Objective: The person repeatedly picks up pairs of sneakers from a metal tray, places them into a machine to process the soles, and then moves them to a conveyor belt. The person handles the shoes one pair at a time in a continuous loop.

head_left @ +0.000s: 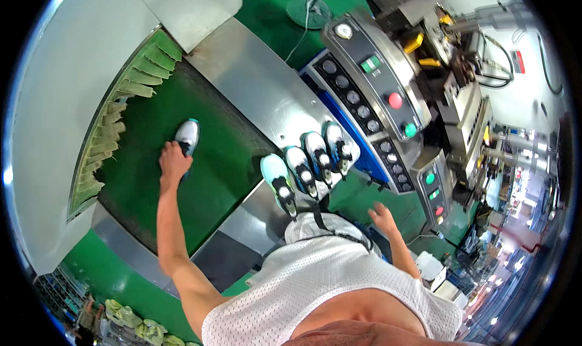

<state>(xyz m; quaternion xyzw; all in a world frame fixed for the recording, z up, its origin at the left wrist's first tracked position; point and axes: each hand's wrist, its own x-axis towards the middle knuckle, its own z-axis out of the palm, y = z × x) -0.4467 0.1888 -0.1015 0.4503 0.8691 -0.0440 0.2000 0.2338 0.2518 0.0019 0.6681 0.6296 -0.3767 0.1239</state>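
White shoe (188, 135) under left hand (173, 161); right hand (383, 217) open.

Four shoes (309, 167) stood in a row on the steel worktop (254, 79). At two o'clock from them a control panel (376, 85) carried red (394, 100) and green buttons (410, 129). Fringe strips (115, 112) hung at nine o'clock, over the green belt (151, 164).
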